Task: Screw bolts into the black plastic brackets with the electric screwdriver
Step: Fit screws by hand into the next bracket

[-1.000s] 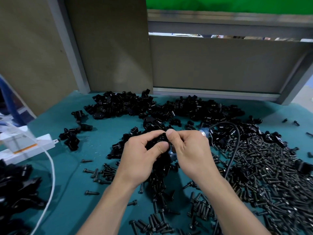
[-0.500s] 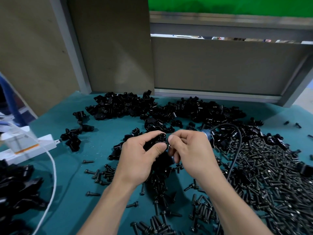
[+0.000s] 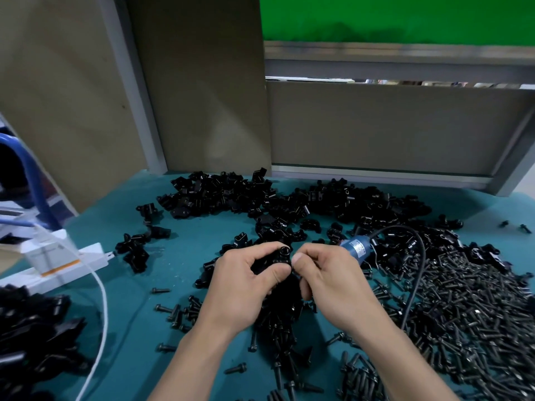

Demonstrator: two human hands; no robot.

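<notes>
Now the right hand (image 3: 333, 282) has drawn a little off the left hand (image 3: 243, 285), so the bracket (image 3: 283, 254), pinched between the left thumb and curled fingers above the middle of the table (image 3: 179, 264), shows its round hole uncovered. The right thumb and forefinger are pressed together beside that hole, though whether they hold one of the bolts (image 3: 469, 308) heaped toward the right edge I cannot tell. Likely one is being seated by hand, and the electric screwdriver (image 3: 357, 248), just behind the right knuckles, comes next.
</notes>
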